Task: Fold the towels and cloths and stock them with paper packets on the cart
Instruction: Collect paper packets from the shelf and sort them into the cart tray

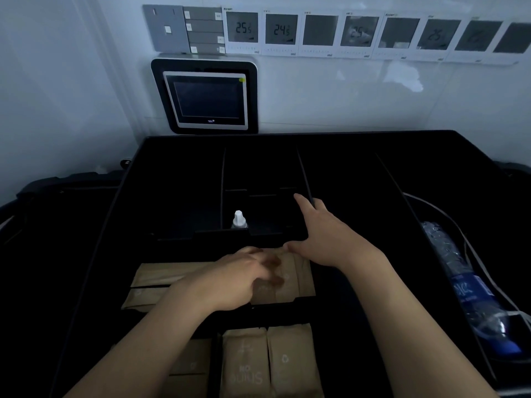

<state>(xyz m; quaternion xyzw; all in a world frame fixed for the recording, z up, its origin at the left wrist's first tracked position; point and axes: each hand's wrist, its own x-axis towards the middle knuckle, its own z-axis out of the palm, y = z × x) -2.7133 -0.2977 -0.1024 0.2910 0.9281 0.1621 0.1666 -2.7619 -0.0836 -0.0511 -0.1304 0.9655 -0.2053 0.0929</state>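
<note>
Brown paper packets [293, 280] lie flat in a middle compartment of the black cart tray [172, 145]. My left hand [238, 280] rests on top of them with fingers spread, slightly blurred. My right hand [324, 234] is open above the packets' far right corner, index finger stretched toward a divider [304, 173] and thumb near the packets' edge. More brown packets [270, 363] stand packed in the nearest compartment. No towels or cloths are in view.
A small bottle with a white cap [238, 221] stands in a centre compartment. Plastic water bottles [465, 285] and white cables lie in the tray's right side. A wall screen [207, 99] and thermostat panels [359, 33] hang behind the cart.
</note>
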